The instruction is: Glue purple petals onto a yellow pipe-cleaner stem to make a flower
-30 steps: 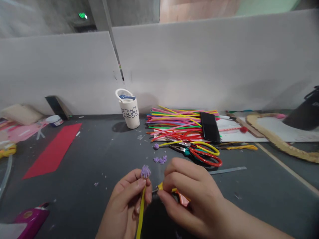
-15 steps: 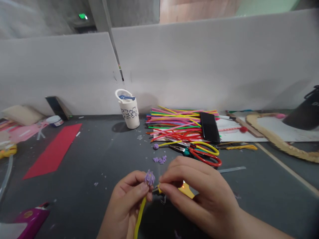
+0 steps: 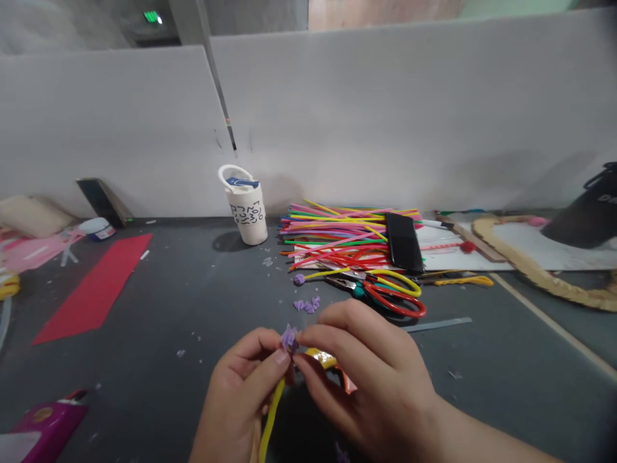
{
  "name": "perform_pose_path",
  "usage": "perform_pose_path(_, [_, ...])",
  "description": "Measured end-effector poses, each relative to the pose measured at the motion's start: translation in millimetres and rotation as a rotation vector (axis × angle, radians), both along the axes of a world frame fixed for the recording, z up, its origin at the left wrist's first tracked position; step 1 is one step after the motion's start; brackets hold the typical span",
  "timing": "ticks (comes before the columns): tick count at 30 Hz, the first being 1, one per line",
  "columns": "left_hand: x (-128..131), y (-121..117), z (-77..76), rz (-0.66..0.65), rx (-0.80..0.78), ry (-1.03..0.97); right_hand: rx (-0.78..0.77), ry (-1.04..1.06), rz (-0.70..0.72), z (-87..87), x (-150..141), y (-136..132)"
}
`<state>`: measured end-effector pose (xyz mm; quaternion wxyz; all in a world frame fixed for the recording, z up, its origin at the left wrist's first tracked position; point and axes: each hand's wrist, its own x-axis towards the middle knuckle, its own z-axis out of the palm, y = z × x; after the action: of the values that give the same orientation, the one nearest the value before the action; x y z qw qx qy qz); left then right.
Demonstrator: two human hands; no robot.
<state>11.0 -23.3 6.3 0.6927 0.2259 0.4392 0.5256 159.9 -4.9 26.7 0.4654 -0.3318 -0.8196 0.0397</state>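
Just atop left grip (image 3: 243, 389); purple flower (image 3: 289, 338)

left hand (image 3: 243, 392): was in a pinch grip, thumb (image 3: 267, 377) extended, index finger (image 3: 258, 337) bent
right hand (image 3: 371, 370): reached leftward, back of hand faced up, fingers curved, index fingertip (image 3: 303, 336) sat above thumb tip (image 3: 301, 364)
spacing: both hands' fingertips nearly met
right forearm (image 3: 482, 429): was bare, slanted in from lower right
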Motion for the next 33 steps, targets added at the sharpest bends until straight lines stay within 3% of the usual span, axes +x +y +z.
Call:
perform_pose_path(11, [1.3,-2.5,-0.8,0.042,0.042,0.108,0.019,-0.040,-0.022,-3.0,-0.8,0.9])
perform_pose_path(33, [1.6,-0.6,-1.3,0.041,0.012,0.085,0.087,-0.118,-0.080,-4.0,-3.9,0.5])
